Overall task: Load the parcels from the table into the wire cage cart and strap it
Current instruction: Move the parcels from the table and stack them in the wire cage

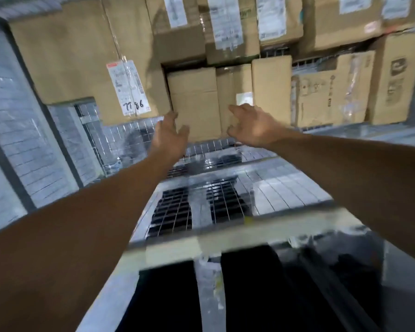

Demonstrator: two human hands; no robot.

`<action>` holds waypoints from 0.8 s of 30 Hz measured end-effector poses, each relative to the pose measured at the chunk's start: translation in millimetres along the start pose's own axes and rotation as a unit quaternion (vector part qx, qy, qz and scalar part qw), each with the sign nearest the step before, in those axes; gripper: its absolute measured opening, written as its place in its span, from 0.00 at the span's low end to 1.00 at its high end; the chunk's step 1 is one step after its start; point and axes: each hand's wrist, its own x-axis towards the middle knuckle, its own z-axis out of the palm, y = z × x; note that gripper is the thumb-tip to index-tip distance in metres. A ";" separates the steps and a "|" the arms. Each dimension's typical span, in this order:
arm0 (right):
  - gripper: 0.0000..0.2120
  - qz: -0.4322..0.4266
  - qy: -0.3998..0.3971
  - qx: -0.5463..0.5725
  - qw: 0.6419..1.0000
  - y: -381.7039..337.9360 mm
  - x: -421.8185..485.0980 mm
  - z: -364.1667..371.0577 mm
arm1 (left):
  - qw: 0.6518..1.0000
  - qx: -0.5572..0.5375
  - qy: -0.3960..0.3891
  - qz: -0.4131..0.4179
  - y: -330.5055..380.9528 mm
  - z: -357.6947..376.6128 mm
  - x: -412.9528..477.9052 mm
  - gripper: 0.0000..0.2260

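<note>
So, both bare arms reach out into the wire cage cart (173,212), whose mesh floor fills the 6 o'clock part of the view. The left hand (170,137) is flat and holds nothing; its fingers (171,116) are straight and a little apart, with the tips at the left edge of a small brown box (194,97). The picture is too blurry to tell if they touch it. The right hand (253,127) also holds nothing; its fingers (235,109) are loose and spread, in front of the low part of a narrow box (233,82) that stands just beside the small one, at its 3 o'clock side. Both of these boxes stand upright at the back of the cart, at 12 o'clock from the hands. A big box (77,61) sits at 10 o'clock, with a white label (127,87) that has numbers written on it by hand. A tall plain box (271,89) and a box with printed marks (326,92) stand at 2 o'clock. More taped boxes (230,27) with labels are piled on top, at 12 o'clock.
</note>
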 end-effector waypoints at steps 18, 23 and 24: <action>0.29 0.272 0.456 0.415 0.738 -30.3 -494.7 -8.0 | 0.858 0.182 -0.165 0.452 233.9 -34.8 -373.3 0.25; 0.29 0.358 0.547 0.475 0.590 25.8 -599.3 36.1 | 0.761 0.241 -0.244 0.551 274.7 66.2 -470.7 0.26; 0.29 0.375 0.561 0.481 0.560 35.8 -622.1 47.8 | 0.747 0.247 -0.261 0.559 279.4 86.4 -491.4 0.25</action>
